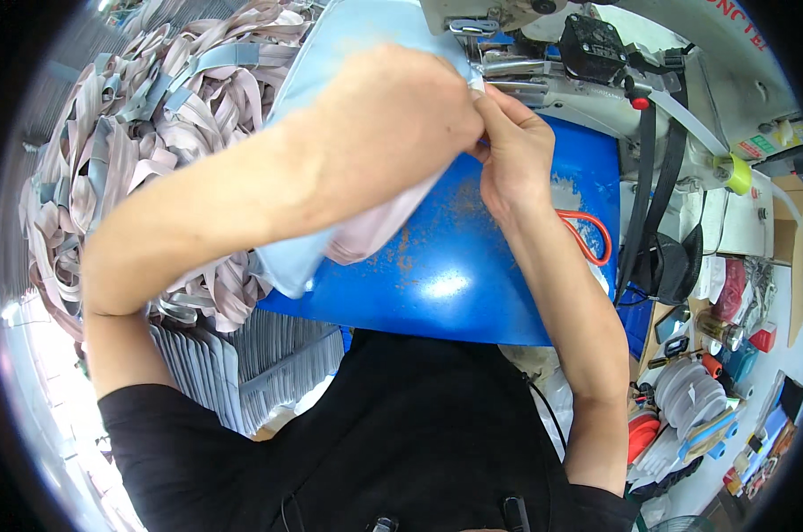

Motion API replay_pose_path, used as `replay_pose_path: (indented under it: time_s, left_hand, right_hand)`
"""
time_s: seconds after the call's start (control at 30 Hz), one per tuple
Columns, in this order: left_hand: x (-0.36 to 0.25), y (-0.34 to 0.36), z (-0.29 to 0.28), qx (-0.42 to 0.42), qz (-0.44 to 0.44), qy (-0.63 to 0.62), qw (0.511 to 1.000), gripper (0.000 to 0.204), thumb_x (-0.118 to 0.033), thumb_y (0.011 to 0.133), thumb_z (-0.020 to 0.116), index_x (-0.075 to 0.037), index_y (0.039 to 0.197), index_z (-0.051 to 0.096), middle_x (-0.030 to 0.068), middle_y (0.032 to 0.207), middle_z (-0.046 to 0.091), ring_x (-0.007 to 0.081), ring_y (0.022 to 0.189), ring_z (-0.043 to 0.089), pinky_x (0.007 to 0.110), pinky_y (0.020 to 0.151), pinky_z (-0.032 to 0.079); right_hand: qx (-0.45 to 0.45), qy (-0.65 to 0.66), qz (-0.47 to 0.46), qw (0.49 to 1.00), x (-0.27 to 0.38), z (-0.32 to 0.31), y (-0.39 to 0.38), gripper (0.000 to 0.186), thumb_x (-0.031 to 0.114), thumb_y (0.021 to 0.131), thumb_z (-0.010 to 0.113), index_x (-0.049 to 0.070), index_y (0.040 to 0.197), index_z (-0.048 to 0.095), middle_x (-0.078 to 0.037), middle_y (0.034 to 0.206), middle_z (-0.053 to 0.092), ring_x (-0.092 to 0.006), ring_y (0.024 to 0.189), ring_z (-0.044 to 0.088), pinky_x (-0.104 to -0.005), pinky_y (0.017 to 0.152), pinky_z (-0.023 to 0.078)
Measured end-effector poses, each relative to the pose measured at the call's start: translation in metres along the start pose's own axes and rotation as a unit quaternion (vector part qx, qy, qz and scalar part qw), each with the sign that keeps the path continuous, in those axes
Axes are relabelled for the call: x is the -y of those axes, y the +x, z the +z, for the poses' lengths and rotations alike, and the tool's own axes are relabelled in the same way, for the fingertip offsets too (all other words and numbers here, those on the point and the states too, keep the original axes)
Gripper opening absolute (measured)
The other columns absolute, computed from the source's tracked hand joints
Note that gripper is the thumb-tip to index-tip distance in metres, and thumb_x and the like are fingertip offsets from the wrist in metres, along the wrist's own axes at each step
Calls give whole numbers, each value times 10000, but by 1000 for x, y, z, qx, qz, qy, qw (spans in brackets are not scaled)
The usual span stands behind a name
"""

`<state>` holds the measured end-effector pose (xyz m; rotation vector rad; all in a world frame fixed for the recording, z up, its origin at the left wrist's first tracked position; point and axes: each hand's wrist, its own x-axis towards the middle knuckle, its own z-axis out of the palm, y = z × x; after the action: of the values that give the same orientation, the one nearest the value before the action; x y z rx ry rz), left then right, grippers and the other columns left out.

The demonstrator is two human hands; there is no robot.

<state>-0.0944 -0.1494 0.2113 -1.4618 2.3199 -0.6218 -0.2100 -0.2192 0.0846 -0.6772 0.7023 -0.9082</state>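
Note:
Light blue fabric lies across the left of a blue work surface, with a pink layer showing beneath. My left hand, blurred by motion, reaches over the fabric with its fingers closed at the right edge; its fingertips are mostly hidden. Against it, my right hand pinches at a small white bit on that edge, just in front of the sewing machine. I cannot tell whether the white bit is part of the fabric.
Tangled pink and grey-blue strips pile up at the left, above stacked grey folded pieces. Red-orange scissor handles lie right of my right wrist on the blue work surface. Spools and tools crowd the right side.

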Motion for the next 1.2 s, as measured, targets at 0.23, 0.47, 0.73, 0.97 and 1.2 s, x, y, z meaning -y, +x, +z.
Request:
replay_pose_path:
  time_s: [0.23,0.47,0.73,0.97,1.2]
  left_hand:
    - [-39,22,11,-79,-118,-108,984,245,-89,797,677,85,969,658,161,766,702,287,663,733,356,572,577]
    - [-68,19,29,-109,-299,-274,907,375,-158,771,732,11,1086,619,183,917,724,365,825,747,416,683,588]
    - [-152,-58,35,-315,-122,-317,886,380,-139,774,748,0,1121,675,96,1164,726,245,968,687,330,722,543]
    - [-126,-46,20,-316,-105,-303,893,295,-11,695,700,7,988,717,117,1120,751,264,912,697,345,734,589]
    - [-80,-29,25,-283,-76,-283,913,350,-44,692,718,-7,1040,720,80,1089,741,248,898,682,343,706,576]
  right_hand:
    - [44,29,-45,998,-10,-11,-7,264,56,923,771,-55,1162,758,-66,978,744,-95,864,645,-245,779,531]
    - [95,-167,-82,978,-20,-61,-52,351,2,923,713,-21,1273,705,-132,1250,656,-148,956,683,-271,857,552]
    - [83,-199,17,976,1,-84,-128,268,3,952,665,0,1215,721,-56,1030,633,-72,773,666,-211,509,539]
    - [69,-91,27,993,2,-67,-123,225,37,1002,628,-14,1202,718,-14,882,693,-64,739,665,-239,613,615]
    - [74,-41,10,996,-4,-44,-80,221,46,1018,622,-28,1210,702,-15,897,699,-73,791,684,-259,659,634]
